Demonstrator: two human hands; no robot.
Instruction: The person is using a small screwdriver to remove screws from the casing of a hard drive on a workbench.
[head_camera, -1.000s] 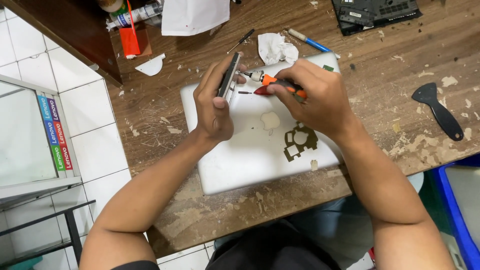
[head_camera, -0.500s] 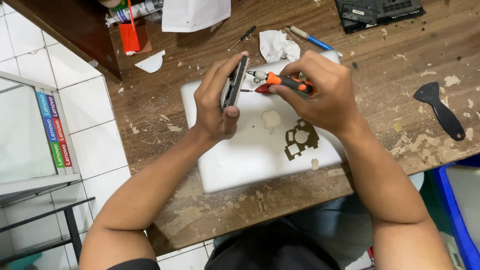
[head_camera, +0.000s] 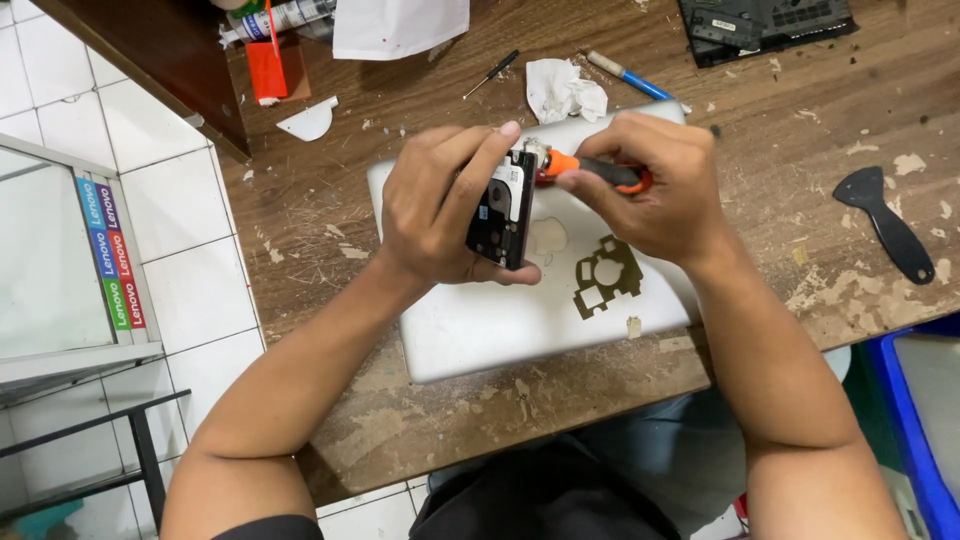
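Two hands over white laptop (head_camera: 520, 320): left hand (head_camera: 440, 205) clamps hard drive (head_camera: 502, 208) edge-up; right hand (head_camera: 650, 185), at drive's 3 o'clock, fist-grips orange screwdriver (head_camera: 590, 172), tip touching drive's top corner.

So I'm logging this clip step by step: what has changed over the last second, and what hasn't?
The left hand has turned the small drive from nearly edge-on so its labelled face now shows more. The right hand still holds the orange-handled screwdriver with its tip at the drive's top corner. Nothing was picked up or let go. The white laptop, crumpled tissue and black scraper lie as before.
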